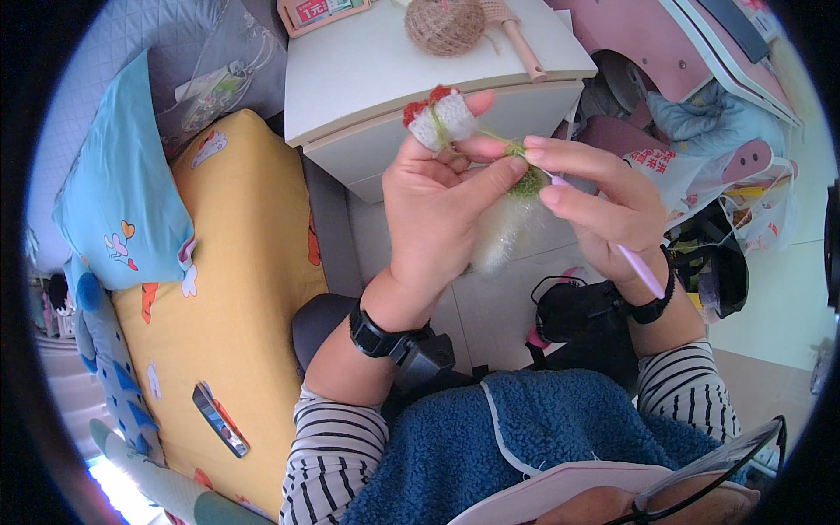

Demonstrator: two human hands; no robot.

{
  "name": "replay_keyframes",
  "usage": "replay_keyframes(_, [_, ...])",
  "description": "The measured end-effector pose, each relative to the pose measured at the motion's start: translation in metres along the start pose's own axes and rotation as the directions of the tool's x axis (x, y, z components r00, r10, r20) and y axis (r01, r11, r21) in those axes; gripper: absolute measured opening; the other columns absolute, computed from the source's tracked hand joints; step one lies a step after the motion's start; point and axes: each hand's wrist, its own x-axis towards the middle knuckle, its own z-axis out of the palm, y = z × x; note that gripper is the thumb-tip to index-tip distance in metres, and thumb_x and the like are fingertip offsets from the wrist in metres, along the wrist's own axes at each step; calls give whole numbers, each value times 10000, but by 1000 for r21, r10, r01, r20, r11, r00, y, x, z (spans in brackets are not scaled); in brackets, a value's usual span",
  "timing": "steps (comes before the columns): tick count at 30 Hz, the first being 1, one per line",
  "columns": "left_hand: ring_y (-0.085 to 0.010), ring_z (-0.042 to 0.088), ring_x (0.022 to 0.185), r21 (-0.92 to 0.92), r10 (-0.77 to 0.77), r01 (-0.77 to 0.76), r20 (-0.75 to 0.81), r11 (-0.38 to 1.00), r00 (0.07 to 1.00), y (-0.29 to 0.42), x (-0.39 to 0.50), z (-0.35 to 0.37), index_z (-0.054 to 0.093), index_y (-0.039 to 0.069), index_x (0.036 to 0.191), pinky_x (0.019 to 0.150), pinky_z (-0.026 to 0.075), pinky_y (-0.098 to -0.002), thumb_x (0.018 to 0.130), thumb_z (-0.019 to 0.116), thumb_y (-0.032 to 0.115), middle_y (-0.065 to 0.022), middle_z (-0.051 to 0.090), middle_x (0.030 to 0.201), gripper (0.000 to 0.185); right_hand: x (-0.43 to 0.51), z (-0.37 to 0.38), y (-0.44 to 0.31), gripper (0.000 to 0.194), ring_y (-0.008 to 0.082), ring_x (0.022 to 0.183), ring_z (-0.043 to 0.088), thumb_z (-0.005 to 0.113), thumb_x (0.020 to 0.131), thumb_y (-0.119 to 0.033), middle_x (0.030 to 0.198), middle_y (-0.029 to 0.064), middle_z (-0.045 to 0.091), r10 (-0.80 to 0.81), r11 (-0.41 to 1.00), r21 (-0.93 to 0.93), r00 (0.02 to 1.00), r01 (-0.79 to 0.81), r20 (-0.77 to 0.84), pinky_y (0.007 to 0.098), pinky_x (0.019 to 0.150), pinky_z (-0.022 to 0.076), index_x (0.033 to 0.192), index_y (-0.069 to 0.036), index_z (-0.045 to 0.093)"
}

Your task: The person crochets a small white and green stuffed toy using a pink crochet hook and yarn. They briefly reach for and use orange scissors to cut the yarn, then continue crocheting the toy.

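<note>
My left hand (436,203) pinches a green crochet piece (525,180) between thumb and fingers. Around its raised fingers sits a white knitted band (443,121) with a red scalloped edge (420,108). Green yarn (492,136) runs from the band across to the piece. My right hand (607,203) grips a crochet hook with a lilac handle (640,272), its thin metal shaft reaching the green stitches. Below the piece hangs fluffy, glittery white material (499,239); whether it is joined to the green part I cannot tell.
Ahead stands a white drawer cabinet (348,85) with a ball of brown twine (445,26) and a wooden-handled brush (522,49). On my left is a yellow-covered bed (243,275) with a blue pillow (125,197) and a phone (222,420). Plastic bags (669,177) lie to the right.
</note>
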Motion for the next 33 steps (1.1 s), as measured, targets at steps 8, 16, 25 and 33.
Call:
replay_keyframes(8, [-128, 645, 896, 135, 59, -53, -46, 990, 997, 3, -6, 7, 543, 8, 1289, 824, 546, -266, 806, 672, -123, -63, 662, 950, 516, -3, 21, -4, 96, 284, 991, 677, 563, 922, -43, 1088, 186, 647, 497, 738, 622, 835, -262, -238, 332, 867, 552, 977, -35, 641])
replay_keyframes(16, [-128, 637, 928, 121, 122, -117, -33, 986, 992, 0, -3, 8, 535, -9, 1280, 839, 536, -262, 825, 665, -107, -84, 643, 1059, 484, -6, 16, -6, 232, 288, 989, 668, 713, 786, -12, 1087, 163, 644, -17, 996, -87, 985, 2, -170, 339, 827, 565, 1004, -81, 674])
replay_keyframes(25, [-119, 640, 918, -121, -94, 94, 1, 988, 996, 4, 1, 1, 493, 23, 1337, 836, 495, -242, 899, 600, -36, -73, 683, 986, 455, -5, 20, -1, 121, 250, 977, 672, 496, 982, -43, 1021, 189, 669, 482, 759, 613, 822, -219, -302, 325, 829, 540, 1011, 12, 599])
replay_keyframes(33, [-172, 661, 923, -296, -154, 164, 56, 941, 987, 0, 4, -8, 492, -6, 1309, 865, 521, -291, 865, 636, -70, -124, 689, 966, 472, -3, 15, 6, 115, 254, 985, 666, 499, 986, -73, 1056, 183, 658, 345, 813, 560, 906, -159, -244, 351, 853, 555, 1017, -4, 585])
